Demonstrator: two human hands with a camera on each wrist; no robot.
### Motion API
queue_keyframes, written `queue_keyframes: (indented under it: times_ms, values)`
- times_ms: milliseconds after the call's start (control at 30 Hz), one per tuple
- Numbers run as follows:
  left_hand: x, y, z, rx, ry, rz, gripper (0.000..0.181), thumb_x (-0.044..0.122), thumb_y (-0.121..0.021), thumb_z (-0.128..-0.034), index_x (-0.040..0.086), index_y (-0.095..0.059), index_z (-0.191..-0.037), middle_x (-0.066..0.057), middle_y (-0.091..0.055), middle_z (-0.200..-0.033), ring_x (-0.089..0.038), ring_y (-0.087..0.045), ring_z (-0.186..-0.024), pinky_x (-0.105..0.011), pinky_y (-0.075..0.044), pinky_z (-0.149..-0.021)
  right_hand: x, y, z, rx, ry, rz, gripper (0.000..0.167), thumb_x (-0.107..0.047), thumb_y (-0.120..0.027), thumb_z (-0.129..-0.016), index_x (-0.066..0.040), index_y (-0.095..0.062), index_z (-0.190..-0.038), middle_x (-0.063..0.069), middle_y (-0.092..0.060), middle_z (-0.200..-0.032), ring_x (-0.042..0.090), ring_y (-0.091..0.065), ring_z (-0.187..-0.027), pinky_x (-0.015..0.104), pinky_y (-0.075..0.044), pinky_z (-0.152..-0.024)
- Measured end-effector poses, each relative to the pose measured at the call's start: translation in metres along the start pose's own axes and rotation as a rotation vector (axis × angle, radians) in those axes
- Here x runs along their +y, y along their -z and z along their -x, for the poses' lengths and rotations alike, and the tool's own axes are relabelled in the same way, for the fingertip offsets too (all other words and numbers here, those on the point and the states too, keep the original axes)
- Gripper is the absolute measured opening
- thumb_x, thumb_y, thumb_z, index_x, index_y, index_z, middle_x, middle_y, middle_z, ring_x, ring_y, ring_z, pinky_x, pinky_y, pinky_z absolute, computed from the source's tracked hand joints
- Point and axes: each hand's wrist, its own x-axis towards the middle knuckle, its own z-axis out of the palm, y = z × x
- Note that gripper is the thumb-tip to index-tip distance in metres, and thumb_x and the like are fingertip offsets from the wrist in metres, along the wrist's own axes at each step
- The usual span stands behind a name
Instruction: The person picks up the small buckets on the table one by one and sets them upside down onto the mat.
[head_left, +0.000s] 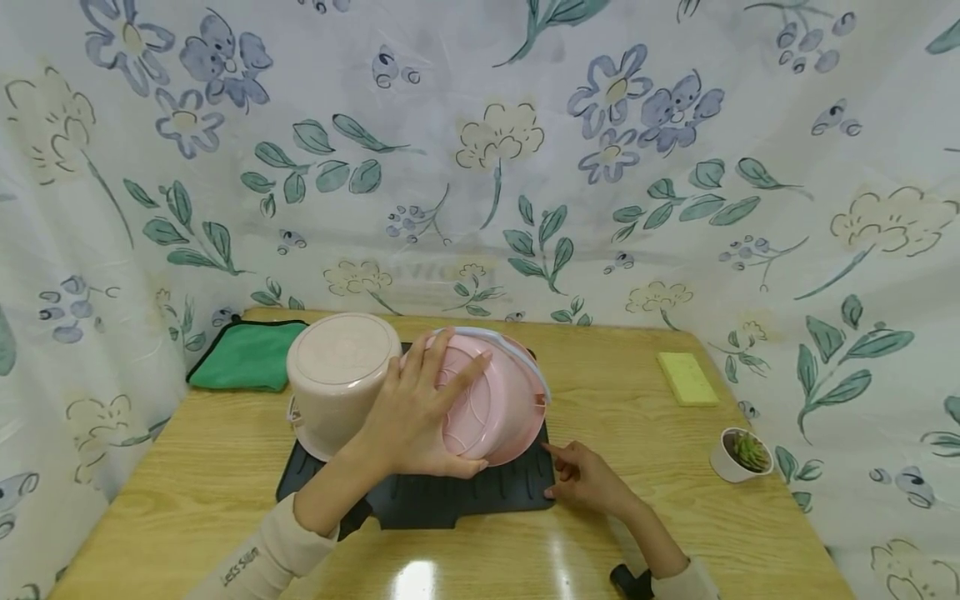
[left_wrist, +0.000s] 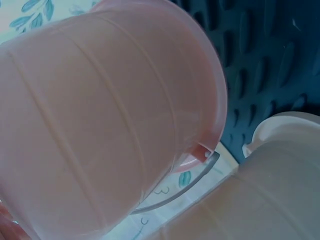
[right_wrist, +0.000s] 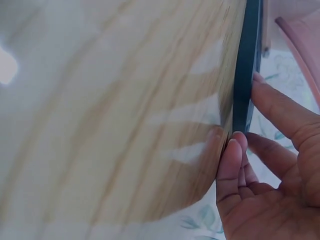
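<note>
My left hand (head_left: 420, 408) grips a pink bucket (head_left: 498, 408) across its base, fingers spread over the bottom and thumb at the lower side. The bucket is tipped, its base towards me and its rim to the right; a pale handle (head_left: 517, 350) hangs along it. Close by on the left, an off-white bucket (head_left: 341, 367) stands upside down on a black ridged mat (head_left: 420, 500). At the mat's right edge, my right hand (head_left: 592, 483) holds the rim with its fingertips. The right wrist view shows the fingers (right_wrist: 232, 165) against the mat's edge (right_wrist: 245, 70).
A folded green cloth (head_left: 251, 354) with black trim lies at the back left of the wooden table (head_left: 637, 383). A yellow sponge-like block (head_left: 686, 379) and a small potted succulent (head_left: 742, 454) are on the right. A flowered curtain (head_left: 480, 183) hangs behind.
</note>
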Motion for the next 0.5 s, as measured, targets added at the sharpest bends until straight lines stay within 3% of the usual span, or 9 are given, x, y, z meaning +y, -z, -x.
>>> queue_keyframes:
  times_ms: [300,500]
  values:
    - [-0.0002,-0.0013,-0.0013,-0.012,0.014,-0.019,0.119,0.088,-0.065,-0.0537,0.035,-0.029,-0.154,-0.022,-0.024,-0.159,-0.047,-0.033,-0.138,-0.072,-0.038,-0.094,-0.0007,0.0003,0.0011,0.002,-0.014,-0.006,0.075,-0.016,-0.082,-0.081,0.011,-0.047,-0.141,0.010,-0.051,-0.093,0.009,-0.046,-0.077,0.021,-0.043,-0.069]
    - [-0.0008,-0.0062,-0.0072,-0.061,0.026,-0.029,0.116,0.087,-0.063,-0.0579,0.036,-0.027,-0.155,-0.021,-0.025,-0.158,-0.046,-0.033,-0.137,-0.073,-0.039,-0.094,-0.0006,0.0004,0.0016,0.009,-0.015,-0.026,0.075,-0.015,-0.083,-0.081,0.010,-0.047,-0.141,0.011,-0.051,-0.094,0.008,-0.046,-0.077,0.021,-0.044,-0.069]
